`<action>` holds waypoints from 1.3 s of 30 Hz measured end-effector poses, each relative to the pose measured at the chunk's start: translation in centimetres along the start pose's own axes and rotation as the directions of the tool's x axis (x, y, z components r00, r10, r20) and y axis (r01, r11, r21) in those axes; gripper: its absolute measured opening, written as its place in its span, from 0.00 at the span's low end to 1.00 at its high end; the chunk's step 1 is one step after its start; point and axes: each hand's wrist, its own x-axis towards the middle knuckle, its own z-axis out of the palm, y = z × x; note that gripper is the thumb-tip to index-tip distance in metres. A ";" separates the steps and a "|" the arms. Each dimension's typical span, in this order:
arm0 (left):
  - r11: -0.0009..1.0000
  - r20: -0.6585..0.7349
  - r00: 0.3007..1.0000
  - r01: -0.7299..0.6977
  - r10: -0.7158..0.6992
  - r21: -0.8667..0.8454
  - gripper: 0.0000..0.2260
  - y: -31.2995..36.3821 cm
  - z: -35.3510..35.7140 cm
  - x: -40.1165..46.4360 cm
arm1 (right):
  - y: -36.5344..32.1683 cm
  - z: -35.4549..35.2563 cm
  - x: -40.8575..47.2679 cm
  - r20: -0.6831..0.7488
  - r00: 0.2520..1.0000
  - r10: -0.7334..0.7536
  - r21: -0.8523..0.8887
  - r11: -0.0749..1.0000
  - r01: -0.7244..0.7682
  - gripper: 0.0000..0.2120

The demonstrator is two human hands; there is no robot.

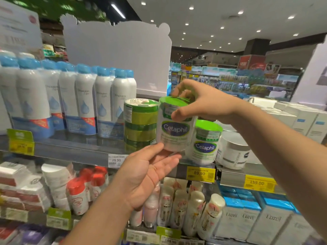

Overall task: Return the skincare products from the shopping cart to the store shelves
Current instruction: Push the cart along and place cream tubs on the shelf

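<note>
While right hand (200, 103) grips jar (174, 126) lid, left hand (150, 170) open beneath: shelving step. Next: slide jar back at 12 o'clock onto shelf (70, 149), beside second jar (205, 142).

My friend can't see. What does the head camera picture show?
Two hands set a green-lidded Cetaphil jar on a store shelf: the right hand grips its lid, the left hand supports its base. It sits between stacked green jars and another Cetaphil jar.
</note>
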 end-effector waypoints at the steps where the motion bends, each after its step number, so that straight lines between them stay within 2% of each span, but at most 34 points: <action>1: 1.000 0.010 1.000 0.014 -0.014 0.004 0.13 0.2 -0.2 0.1 | 0.2 0.0 0.4 0.005 1.000 0.006 0.001 1.000 -0.006 0.35; 5: 0.998 0.050 0.997 0.057 -0.055 -0.036 0.15 1.0 -0.8 0.2 | 0.9 0.2 1.4 0.014 1.000 0.016 -0.019 1.000 -0.016 0.36; 9: 0.994 0.058 0.995 0.079 -0.075 -0.069 0.21 1.2 -1.1 0.8 | 1.7 0.3 2.2 0.040 0.999 0.032 -0.062 0.998 -0.029 0.36; 14: 0.988 0.074 0.990 0.126 -0.119 -0.095 0.17 1.2 -1.3 1.6 | 2.6 0.3 2.8 0.059 0.998 0.020 -0.140 0.990 -0.011 0.27; 18: 0.986 0.088 0.986 0.147 -0.140 -0.073 0.24 1.1 -1.4 2.3 | 3.1 0.2 3.1 0.094 0.995 0.032 -0.186 0.982 -0.014 0.28; 21: 0.988 0.072 0.987 0.147 -0.144 -0.047 0.23 1.2 -1.4 2.4 | 3.2 0.1 3.3 0.105 0.994 0.032 -0.193 0.981 -0.011 0.28; 25: 0.992 0.030 0.993 0.119 -0.118 -0.030 0.16 1.6 -1.4 2.2 | 3.4 0.2 3.5 0.111 0.994 0.024 -0.210 0.978 -0.001 0.28; 28: 0.994 0.016 0.995 0.100 -0.100 -0.036 0.23 1.9 -1.5 2.0 | 3.6 0.5 3.7 0.112 0.993 0.030 -0.239 0.971 -0.003 0.31; 30: 0.994 0.016 0.995 0.099 -0.099 -0.036 0.23 1.9 -1.6 1.8 | 3.8 0.7 3.8 0.116 0.993 0.034 -0.258 0.966 -0.003 0.33; 33: 0.997 -0.002 0.997 0.080 -0.080 -0.026 0.21 1.9 -1.8 1.7 | 4.1 0.9 4.0 0.126 0.992 0.027 -0.274 0.962 0.009 0.32; 37: 0.998 -0.005 0.998 0.060 -0.060 -0.014 0.28 2.0 -1.8 1.4 | 3.8 1.3 4.0 0.145 0.989 0.019 -0.334 0.942 0.031 0.28; 39: 0.998 0.006 0.998 0.062 -0.062 -0.013 0.26 2.1 -1.7 1.2 | 3.8 1.6 3.8 0.157 0.987 0.028 -0.358 0.933 0.031 0.27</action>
